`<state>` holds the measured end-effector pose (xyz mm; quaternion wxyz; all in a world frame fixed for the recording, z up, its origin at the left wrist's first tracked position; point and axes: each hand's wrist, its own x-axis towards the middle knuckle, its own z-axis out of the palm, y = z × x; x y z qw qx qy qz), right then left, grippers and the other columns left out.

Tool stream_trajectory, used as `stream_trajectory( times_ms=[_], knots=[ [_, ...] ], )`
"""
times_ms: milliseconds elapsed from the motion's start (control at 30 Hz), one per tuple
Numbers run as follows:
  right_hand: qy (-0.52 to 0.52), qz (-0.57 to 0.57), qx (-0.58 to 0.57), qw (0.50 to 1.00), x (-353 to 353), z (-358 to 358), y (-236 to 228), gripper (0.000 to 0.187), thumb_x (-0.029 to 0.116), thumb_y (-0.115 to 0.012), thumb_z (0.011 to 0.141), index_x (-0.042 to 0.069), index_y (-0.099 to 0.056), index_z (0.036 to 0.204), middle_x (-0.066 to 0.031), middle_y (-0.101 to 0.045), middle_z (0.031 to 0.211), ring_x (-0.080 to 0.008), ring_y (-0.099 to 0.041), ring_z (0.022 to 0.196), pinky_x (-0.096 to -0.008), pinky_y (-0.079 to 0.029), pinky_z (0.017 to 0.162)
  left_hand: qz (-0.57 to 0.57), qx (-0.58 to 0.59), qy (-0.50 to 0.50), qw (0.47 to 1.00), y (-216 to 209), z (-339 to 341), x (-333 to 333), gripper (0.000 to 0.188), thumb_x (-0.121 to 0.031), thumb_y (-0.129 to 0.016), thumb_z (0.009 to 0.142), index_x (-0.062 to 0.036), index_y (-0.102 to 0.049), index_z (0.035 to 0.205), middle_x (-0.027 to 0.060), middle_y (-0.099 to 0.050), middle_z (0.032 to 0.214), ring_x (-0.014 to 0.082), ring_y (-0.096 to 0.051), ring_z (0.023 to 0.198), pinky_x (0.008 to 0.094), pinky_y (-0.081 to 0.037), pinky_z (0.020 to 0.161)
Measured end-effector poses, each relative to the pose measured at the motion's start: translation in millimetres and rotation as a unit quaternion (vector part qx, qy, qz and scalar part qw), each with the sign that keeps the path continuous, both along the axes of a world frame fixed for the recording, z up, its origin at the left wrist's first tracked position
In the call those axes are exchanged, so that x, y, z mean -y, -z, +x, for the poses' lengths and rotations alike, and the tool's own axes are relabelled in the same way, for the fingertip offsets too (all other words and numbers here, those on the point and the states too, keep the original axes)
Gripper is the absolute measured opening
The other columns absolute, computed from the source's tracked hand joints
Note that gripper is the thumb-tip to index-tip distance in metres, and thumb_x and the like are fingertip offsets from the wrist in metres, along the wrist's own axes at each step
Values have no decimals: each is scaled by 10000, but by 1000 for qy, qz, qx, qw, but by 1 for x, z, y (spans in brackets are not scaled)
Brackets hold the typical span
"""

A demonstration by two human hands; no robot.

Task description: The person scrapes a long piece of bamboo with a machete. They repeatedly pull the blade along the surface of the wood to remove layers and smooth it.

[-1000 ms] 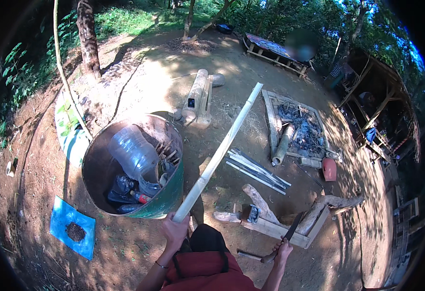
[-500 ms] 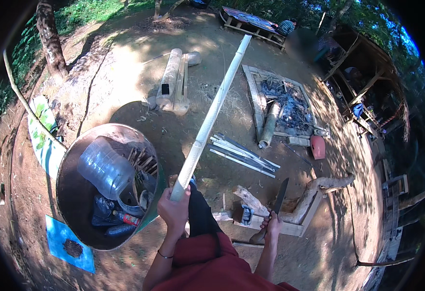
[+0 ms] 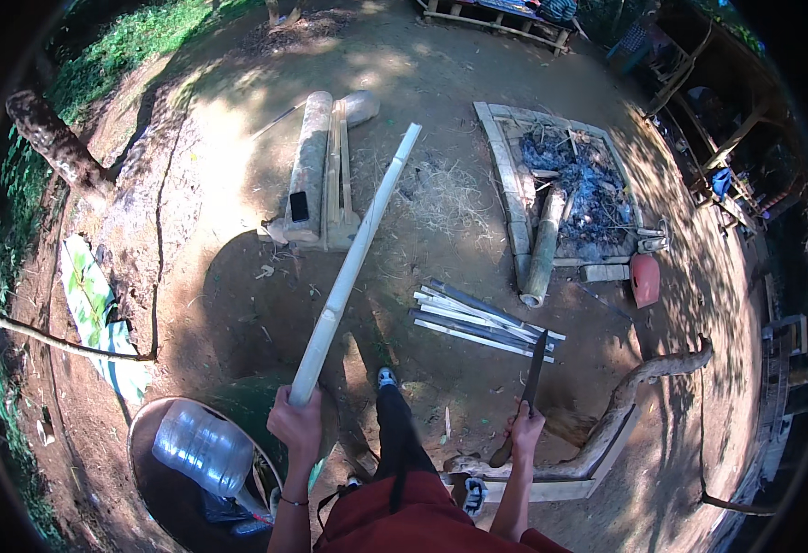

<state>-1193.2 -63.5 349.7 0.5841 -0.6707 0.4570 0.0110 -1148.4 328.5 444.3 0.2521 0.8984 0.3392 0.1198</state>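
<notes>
My left hand [image 3: 295,424] is closed around the lower end of a long, pale split bamboo length [image 3: 353,269], which slants up and to the right over the ground. In my right hand [image 3: 524,429] is a machete [image 3: 534,373], gripped by the handle with its dark blade pointing up and away from me. The blade's tip overlaps, in the picture, the right ends of a bundle of bamboo strips [image 3: 477,320] lying on the dirt. Blade and bamboo length are well apart.
A large drum [image 3: 142,461] with a clear plastic jug [image 3: 203,447] inside stands at lower left. Ahead lie a log [image 3: 310,161] bearing a phone [image 3: 300,206], and a framed ash pit [image 3: 507,175] with a bamboo tube [image 3: 545,249]. A curved branch [image 3: 621,402] lies at right.
The bamboo length has swung lower and leftward with my left hand. I have stepped forward, so the drum slides toward the lower edge and the strips look nearer. Both grips stay the same.
</notes>
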Motion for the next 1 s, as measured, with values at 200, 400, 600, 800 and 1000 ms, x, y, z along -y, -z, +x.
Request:
stream_trajectory(
  times_ms=[200,400,600,800,1000],
  knots=[
    [42,44,-32,998,28,66,30,303,249,-477,999,-17,-607,1061,-30,-459,530,-125,-450,389,-295,-376,350,68,-99,41,992,30,64,-15,369,-328,-782,715,-9,-682,871,219,-669,723,405,-670,710,484,-519,663],
    [21,29,-58,998,11,96,40,277,239,-498,987,-21,-588,1014,-46,-477,548,-129,-461,394,-306,-386,354,106,-111,84,985,43,108,-29,367,-330,-782,713,-4,-669,839,215,-664,704,404,-670,688,493,-522,645],
    [-29,68,-68,995,-14,144,28,269,219,-516,967,-22,-601,1052,-45,-486,554,-128,-471,398,-302,-385,353,119,-124,150,974,49,194,-32,406,-357,-817,680,1,-645,761,207,-658,703,396,-669,695,481,-522,634],
    [-56,48,-67,995,-48,208,20,285,221,-522,961,-15,-629,1081,-43,-497,554,-123,-479,402,-296,-392,357,119,-131,216,960,80,307,-26,364,-325,-819,656,1,-674,726,203,-662,694,383,-674,665,471,-530,621],
    [-74,23,-64,995,-75,290,23,303,228,-525,954,-29,-652,1052,-39,-499,549,-127,-509,412,-303,-430,371,121,-144,255,949,126,434,-24,314,-316,-755,682,-17,-680,744,181,-672,697,381,-681,674,475,-537,631]
  ],
)
